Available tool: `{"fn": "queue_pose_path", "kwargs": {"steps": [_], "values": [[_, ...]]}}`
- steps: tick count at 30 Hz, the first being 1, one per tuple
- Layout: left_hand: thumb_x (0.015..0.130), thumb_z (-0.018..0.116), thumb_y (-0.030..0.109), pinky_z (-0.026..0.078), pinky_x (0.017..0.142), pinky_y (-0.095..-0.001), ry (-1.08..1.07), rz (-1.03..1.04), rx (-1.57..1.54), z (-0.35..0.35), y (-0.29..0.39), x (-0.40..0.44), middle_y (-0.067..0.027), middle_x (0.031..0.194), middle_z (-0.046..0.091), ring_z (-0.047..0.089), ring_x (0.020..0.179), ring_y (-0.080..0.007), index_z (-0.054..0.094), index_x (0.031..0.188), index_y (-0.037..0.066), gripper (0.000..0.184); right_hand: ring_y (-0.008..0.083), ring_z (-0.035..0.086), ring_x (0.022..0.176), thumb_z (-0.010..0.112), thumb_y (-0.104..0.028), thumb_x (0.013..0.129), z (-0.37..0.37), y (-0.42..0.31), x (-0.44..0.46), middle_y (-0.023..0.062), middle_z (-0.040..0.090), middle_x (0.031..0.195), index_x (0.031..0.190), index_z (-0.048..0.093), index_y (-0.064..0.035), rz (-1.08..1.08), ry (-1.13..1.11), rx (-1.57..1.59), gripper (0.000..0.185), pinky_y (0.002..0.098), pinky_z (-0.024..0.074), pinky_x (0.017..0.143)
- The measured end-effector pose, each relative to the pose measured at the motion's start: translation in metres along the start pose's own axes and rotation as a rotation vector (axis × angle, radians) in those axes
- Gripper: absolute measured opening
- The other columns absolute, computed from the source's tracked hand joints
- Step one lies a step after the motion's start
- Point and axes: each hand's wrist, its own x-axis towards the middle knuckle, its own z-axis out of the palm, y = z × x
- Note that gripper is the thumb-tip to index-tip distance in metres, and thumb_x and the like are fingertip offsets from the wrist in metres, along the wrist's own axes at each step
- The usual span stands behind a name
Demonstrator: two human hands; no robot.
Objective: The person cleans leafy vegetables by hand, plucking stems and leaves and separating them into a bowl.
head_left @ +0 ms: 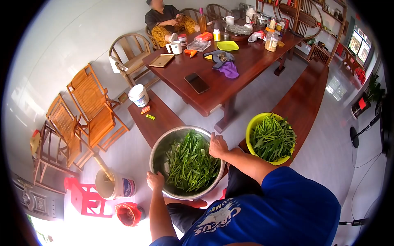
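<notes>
A large stainless-steel basin (pixel 155 158) full of long leafy greens (pixel 193 164) is in front of my body, partly over the end of a bench. My left hand (pixel 155 181) grips its rim at the lower left. On the opposite side, at the upper right of the rim, my right hand (pixel 218 146) is closed round the edge. The undersides of both grips are hidden. To the right, a yellow-green plastic basin (pixel 248 133) heaped with similar greens (pixel 273 137) rests on another bench.
A dark wooden table (pixel 176 74) bears a phone (pixel 196 83), jars and dishes. Another person (pixel 164 18) sits behind it. Wooden benches (pixel 301 96) flank the table. At left are a white bucket (pixel 107 186), a red stool (pixel 84 197) and a red-lined bin (pixel 128 214).
</notes>
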Motion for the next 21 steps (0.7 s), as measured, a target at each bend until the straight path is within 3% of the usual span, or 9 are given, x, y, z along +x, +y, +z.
{"fn": "queue_pose_path", "kwargs": {"steps": [13, 16, 21], "values": [[0.086, 0.069, 0.029, 0.054, 0.089, -0.0511, 0.003, 0.01, -0.009, 0.0006, -0.0012, -0.0004, -0.0307, 0.1, 0.067, 0.067, 0.097, -0.0457, 0.052, 0.107, -0.004, 0.043, 0.0421, 0.059, 0.109, 0.066, -0.008, 0.075, -0.0025, -0.0015, 0.0007, 0.0332, 0.06, 0.113, 0.138, 0.034, 0.0187, 0.014, -0.026, 0.01, 0.075, 0.0434, 0.0547, 0.091], [0.086, 0.069, 0.029, 0.054, 0.089, -0.0514, 0.011, 0.012, -0.004, -0.0004, -0.0002, -0.0004, -0.0306, 0.1, 0.068, 0.067, 0.098, -0.0459, 0.052, 0.107, -0.004, 0.043, 0.0448, 0.059, 0.105, 0.064, -0.006, 0.077, -0.0004, -0.0014, -0.0008, 0.0328, 0.061, 0.108, 0.132, 0.038, 0.0156, -0.004, 0.044, 0.02, 0.065, 0.0472, 0.054, 0.088], [0.086, 0.069, 0.029, 0.054, 0.089, -0.0516, -0.006, -0.002, -0.007, -0.0013, 0.0008, -0.0002, -0.0305, 0.1, 0.068, 0.067, 0.098, -0.0458, 0.052, 0.107, -0.004, 0.043, 0.0421, 0.059, 0.109, 0.066, -0.009, 0.076, 0.0011, 0.0002, 0.0028, 0.0336, 0.061, 0.113, 0.139, 0.033, 0.0191, 0.008, -0.028, 0.004, 0.076, 0.0434, 0.054, 0.092]]}}
